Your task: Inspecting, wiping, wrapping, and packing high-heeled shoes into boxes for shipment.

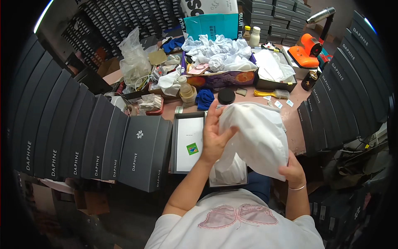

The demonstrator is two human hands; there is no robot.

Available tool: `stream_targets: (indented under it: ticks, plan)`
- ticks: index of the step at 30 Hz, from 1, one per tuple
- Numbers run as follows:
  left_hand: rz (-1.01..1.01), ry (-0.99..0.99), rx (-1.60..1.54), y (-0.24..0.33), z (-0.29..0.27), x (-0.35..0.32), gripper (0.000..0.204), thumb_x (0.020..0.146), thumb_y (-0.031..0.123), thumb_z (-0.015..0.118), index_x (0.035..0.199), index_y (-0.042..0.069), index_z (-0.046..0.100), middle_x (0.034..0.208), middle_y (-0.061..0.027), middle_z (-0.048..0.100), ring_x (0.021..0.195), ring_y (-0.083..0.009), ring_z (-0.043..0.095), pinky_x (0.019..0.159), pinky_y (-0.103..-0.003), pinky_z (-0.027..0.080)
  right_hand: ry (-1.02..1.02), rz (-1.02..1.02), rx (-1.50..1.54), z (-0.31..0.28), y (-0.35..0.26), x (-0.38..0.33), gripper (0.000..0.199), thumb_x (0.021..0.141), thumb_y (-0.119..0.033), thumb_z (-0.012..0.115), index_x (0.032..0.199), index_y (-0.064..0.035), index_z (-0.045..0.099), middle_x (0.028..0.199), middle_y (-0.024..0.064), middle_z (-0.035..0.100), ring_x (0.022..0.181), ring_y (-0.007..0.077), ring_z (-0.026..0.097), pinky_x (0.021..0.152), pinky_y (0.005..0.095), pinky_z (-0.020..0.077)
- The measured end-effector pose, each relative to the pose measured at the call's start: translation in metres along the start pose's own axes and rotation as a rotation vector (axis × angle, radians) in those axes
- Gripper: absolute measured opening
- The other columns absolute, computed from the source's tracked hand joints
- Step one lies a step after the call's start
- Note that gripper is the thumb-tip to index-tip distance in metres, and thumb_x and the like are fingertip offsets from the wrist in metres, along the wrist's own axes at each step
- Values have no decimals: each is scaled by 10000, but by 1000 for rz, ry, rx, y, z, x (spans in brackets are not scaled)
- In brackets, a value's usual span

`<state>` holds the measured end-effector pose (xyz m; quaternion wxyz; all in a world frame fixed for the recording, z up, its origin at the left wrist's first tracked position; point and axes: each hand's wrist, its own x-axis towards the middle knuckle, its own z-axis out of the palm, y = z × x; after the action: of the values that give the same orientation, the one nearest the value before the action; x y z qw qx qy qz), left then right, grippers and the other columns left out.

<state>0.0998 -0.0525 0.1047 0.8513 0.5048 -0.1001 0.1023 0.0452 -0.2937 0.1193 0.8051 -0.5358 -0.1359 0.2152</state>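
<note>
A thin white sheet or bag (259,137) is spread between my two hands, over the work surface. My left hand (216,139) grips its left edge, thumb in front and fingers up behind it. At the lower right corner, my right hand (293,169) pinches the material. Beneath it stands an open shoe box (215,184) with white wrapping (230,172) in it; the sheet hides part of this box. Left of my left hand lies a dark box tray or lid (184,124) with a white inside and a small green square sticker (192,149).
Stacked dark shoe boxes flank me at left (143,145) and right (348,83). Across the back, a carton (226,78) holds crumpled white paper. A black round tin (226,96), blue cloth (205,99), pump bottle (187,91), yellow brush (265,93) and orange tool (304,56) lie around.
</note>
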Motion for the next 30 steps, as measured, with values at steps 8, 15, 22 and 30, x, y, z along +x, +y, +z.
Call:
stream_targets:
  ticks: [8,15,22,30]
  plan:
    - [-430,474,-112,-132,-17,-67,660,990,305,509,1493,14,196,1509,-181,290,1357,-214,337,1111,-313,256,250,-195,-1082,7,120,65,633,782,-205,676,1330,10,443,1118,221,587,1175,384,497,1042,508,328]
    - [-169,264,696,-54,-121,-129,361,927,98,569,1271,-7,555,1290,-149,562,1227,-257,508,1025,-343,391,150,-18,-1500,3,157,83,643,783,-321,655,1324,-28,470,1256,221,508,1291,414,361,1060,674,159]
    - [-217,46,1247,-72,-132,-124,503,911,260,600,1302,-27,471,1272,-258,515,1201,-410,478,1011,-431,390,187,-266,-1646,11,149,83,523,835,-213,614,1317,-58,483,1352,188,450,1358,395,299,1073,659,161]
    - [-645,117,1054,-92,-156,-135,389,970,366,457,1080,13,579,957,-259,653,946,-433,612,817,-457,471,-287,-406,-1865,5,181,93,208,781,-160,545,770,-43,717,926,104,623,1345,356,349,1088,680,126]
